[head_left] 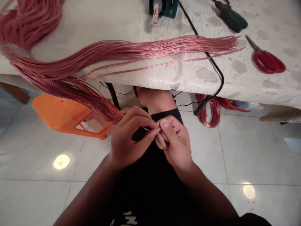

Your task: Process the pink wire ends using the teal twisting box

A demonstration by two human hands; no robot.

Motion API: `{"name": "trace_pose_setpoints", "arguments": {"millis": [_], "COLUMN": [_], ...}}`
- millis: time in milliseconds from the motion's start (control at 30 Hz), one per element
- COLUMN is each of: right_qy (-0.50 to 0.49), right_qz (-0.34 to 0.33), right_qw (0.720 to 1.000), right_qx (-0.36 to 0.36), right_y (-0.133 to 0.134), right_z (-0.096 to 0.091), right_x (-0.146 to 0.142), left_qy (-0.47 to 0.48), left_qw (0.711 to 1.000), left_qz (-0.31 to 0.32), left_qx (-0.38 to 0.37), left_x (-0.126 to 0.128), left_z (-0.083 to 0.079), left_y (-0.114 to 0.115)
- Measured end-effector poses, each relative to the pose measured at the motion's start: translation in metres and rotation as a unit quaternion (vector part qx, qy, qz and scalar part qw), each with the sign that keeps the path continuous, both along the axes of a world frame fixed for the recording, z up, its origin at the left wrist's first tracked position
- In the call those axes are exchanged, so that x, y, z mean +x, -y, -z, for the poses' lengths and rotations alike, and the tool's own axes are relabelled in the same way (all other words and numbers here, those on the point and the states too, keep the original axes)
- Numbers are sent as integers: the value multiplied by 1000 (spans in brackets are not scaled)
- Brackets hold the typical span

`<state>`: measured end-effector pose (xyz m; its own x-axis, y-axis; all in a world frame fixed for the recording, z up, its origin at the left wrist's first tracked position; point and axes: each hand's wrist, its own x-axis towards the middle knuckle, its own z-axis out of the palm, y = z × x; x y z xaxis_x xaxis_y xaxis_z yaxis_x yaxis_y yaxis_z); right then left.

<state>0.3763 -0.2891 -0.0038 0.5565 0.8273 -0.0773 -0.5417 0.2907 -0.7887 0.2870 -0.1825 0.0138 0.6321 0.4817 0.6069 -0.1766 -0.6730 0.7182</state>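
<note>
My left hand (pixel 131 138) and my right hand (pixel 175 138) meet above my lap, fingertips touching. The left thumb and index finger pinch a thin pink wire (pixel 146 128), of which only a short bit shows by the fingertips. My right thumb and index finger are pressed together at the same spot; whatever lies between them is hidden. Just left of my left hand, a hanging bundle of pink wires (pixel 94 102) ends near the knuckles. Another part of the pink wire bundle (pixel 141 50) lies along the table, its cut ends pointing right.
On the table (pixel 188 73) are red-handled scissors (pixel 268 61), a dark green-handled tool (pixel 231 18), a black cable (pixel 215 67) and a teal device (pixel 170 9). An orange stool (pixel 58 110) stands at left. A coil of wire (pixel 209 114) hangs under the table edge.
</note>
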Motion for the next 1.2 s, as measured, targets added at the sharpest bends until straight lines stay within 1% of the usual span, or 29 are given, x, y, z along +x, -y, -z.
{"name": "trace_pose_setpoints", "arguments": {"millis": [200,367,533,600,700,800,900,967,1067,1200], "right_qy": [18,38,34,42,91,160,192,199,206,205], "right_qz": [11,26,27,24,18,12,9,11,21,19], "right_qw": [1000,999,999,999,996,986,980,978,976,976], "right_qx": [9,16,16,16,-13,-43,-46,-53,-68,-70], "right_y": [0,2,3,4,7,10,12,12,12,12], "right_z": [0,-2,-3,-2,-2,-2,-1,0,1,1], "right_x": [1,2,1,2,4,7,8,8,8,8], "left_qy": [4,-6,-5,-10,-23,-43,-55,-56,-77,-158], "left_qw": [1000,997,995,991,979,958,937,927,920,914], "left_qz": [-9,22,32,47,106,157,174,178,182,183], "left_qx": [3,-68,-99,-124,-174,-236,-299,-326,-338,-327], "left_x": [0,-1,-3,-3,-5,-6,-7,-6,-6,-7], "left_z": [-1,0,2,3,2,1,3,6,9,7], "left_y": [1,3,5,5,1,-2,-5,-6,-8,-10]}}
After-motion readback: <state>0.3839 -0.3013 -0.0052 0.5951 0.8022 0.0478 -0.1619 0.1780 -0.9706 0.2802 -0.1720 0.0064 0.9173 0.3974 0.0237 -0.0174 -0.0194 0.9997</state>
